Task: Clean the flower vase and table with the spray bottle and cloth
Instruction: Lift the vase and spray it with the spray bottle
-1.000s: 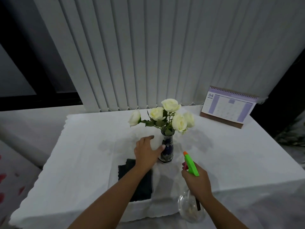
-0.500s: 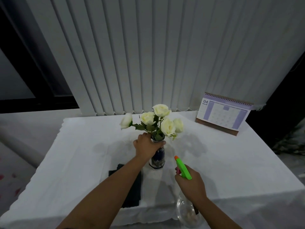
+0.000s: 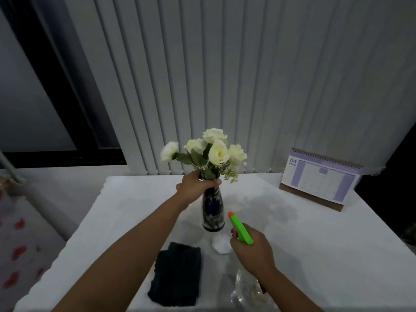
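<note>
A dark blue patterned vase (image 3: pixel 213 210) with white roses (image 3: pixel 215 149) hangs lifted above the white table (image 3: pixel 315 255). My left hand (image 3: pixel 194 185) grips the vase round its neck. My right hand (image 3: pixel 252 253) holds a spray bottle (image 3: pixel 240 229) with a green head and orange nozzle that points toward the vase's lower part. The bottle's clear body (image 3: pixel 246 289) shows below my wrist. A dark cloth (image 3: pixel 176 280) lies flat on the table near its front edge, under my left forearm. A small white spot (image 3: pixel 221 243) sits on the table beneath the vase.
A desk calendar (image 3: pixel 319 179) stands at the table's back right corner. Vertical blinds (image 3: pixel 225 75) hang behind the table, with a dark window (image 3: pixel 45 97) at the left. A patterned surface (image 3: pixel 15 255) lies left of the table.
My left hand went from reaching for the vase to gripping its neck and has lifted it off the table. The right hand keeps the sprayer aimed at the vase.
</note>
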Demonstrator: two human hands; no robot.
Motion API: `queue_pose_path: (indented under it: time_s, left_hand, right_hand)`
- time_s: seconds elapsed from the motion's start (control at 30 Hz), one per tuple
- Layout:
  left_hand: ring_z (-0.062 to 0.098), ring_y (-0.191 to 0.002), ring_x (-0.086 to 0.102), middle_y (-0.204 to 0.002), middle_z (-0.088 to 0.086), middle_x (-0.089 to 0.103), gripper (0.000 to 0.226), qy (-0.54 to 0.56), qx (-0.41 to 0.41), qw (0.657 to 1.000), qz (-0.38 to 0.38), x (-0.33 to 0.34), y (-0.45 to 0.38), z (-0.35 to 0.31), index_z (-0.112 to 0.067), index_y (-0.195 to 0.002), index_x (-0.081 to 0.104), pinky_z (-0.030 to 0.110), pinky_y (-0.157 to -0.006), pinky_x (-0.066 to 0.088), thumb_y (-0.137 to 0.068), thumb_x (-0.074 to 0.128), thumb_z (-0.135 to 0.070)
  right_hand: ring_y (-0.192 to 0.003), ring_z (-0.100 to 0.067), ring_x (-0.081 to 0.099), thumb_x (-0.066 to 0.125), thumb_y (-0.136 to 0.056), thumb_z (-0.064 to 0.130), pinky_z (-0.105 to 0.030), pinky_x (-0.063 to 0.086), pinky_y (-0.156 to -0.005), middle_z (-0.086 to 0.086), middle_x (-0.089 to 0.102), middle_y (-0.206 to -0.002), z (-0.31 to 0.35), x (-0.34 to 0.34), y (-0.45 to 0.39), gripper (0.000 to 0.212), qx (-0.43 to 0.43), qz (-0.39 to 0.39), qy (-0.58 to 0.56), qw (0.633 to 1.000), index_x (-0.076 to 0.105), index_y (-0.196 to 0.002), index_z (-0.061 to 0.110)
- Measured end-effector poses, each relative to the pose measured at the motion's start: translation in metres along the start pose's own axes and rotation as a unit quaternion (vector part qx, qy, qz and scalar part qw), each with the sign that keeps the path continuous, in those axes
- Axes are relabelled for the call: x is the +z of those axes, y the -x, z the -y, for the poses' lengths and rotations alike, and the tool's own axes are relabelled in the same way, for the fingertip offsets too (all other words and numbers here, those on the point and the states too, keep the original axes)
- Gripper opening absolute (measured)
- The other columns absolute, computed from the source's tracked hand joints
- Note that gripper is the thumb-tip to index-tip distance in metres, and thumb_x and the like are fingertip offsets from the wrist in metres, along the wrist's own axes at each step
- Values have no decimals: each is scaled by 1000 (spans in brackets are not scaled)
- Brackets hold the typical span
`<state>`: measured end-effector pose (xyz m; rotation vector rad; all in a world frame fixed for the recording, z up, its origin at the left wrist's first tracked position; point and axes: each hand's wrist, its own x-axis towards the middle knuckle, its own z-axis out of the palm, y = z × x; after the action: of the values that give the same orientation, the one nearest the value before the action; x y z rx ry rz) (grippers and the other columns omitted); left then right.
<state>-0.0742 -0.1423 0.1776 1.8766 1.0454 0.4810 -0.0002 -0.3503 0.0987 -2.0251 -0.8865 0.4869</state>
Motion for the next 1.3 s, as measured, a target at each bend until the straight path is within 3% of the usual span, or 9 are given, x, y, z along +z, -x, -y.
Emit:
queue_pose_path:
  time_s: [0.1, 0.17, 0.37, 0.63, 0.77, 0.9, 1.1, 1.2, 1.3]
  left_hand:
    - [26, -122, 52, -126, -3, 63, 76, 33, 8, 999, 4, -20, -7, -10, -34, -115, 60, 49, -108, 35, -48, 72, -68]
    - [23, -118, 55, -122, -4, 65, 72, 59, 18, 998, 4, -36, -13, -14, -30, -119, 62, 42, -104, 40, -55, 76, -60]
    - [2, -95, 57, -101, -19, 65, 45, 96, 48, 994, 16, -75, -26, -21, -28, -114, 63, 19, -67, 41, -73, 79, -40]
    - [9, -102, 56, -109, -11, 66, 44, 95, 48, 994, 5, -95, -44, -13, -31, -111, 63, 27, -85, 37, -72, 79, -41]
    - [6, -97, 55, -100, -19, 63, 42, 99, 49, 994, 1, -99, -50, -8, -33, -109, 63, 26, -85, 37, -72, 79, -44]
    - [-1, -93, 54, -96, -25, 63, 37, 105, 48, 993, 9, -102, -54, -5, -35, -104, 64, 27, -86, 36, -72, 79, -44]
    - [10, -102, 55, -105, -14, 64, 45, 104, 46, 993, 23, -98, -56, 1, -30, -111, 62, 29, -87, 36, -71, 79, -43]
    - [13, -105, 54, -112, -9, 63, 48, 101, 49, 993, 28, -96, -56, 0, -28, -114, 61, 30, -89, 37, -72, 79, -43]
    - [5, -97, 55, -102, -18, 64, 41, 106, 48, 993, 27, -96, -55, -2, -32, -108, 61, 26, -85, 37, -73, 79, -42]
  right_hand:
    - [-52, -11, 54, 55, -67, 37, -30, 42, -52, 0, 61, -61, 26, 5, -18, 12, -34, -11, -14, 999, 56, -71, 25]
    - [-48, -8, 50, 50, -66, 45, -28, 38, -49, 7, 60, -62, 43, 8, -30, 19, -59, -17, -15, 998, 54, -68, 27]
    - [-48, -7, 51, 45, -66, 52, -25, 37, -46, 16, 60, -64, 71, 22, -51, 23, -85, -23, 11, 996, 54, -69, 30]
    - [-44, -7, 43, 51, -75, 41, -25, 33, -47, 7, 52, -52, 71, 52, -52, 19, -82, 9, 32, 996, 48, -61, 29]
    - [-53, -13, 51, 51, -75, 38, -29, 39, -53, -2, 56, -59, 61, 62, -46, 19, -57, 33, 83, 994, 50, -64, 22]
    - [-52, -15, 50, 55, -76, 37, -29, 39, -53, -1, 53, -55, 57, 56, -49, 20, -34, 1, 38, 999, 51, -66, 20]
    - [-61, -22, 60, 58, -80, 35, -35, 49, -59, -6, 64, -64, 70, 40, -64, 19, -54, -31, -16, 998, 65, -87, 19]
    - [-63, -25, 60, 57, -81, 34, -33, 47, -57, -7, 63, -64, 74, 38, -71, 20, -57, -39, -22, 997, 65, -86, 16]
    - [-56, -20, 57, 56, -80, 35, -31, 44, -55, -5, 61, -61, 65, 39, -69, 17, -44, -23, -4, 999, 64, -79, 19]
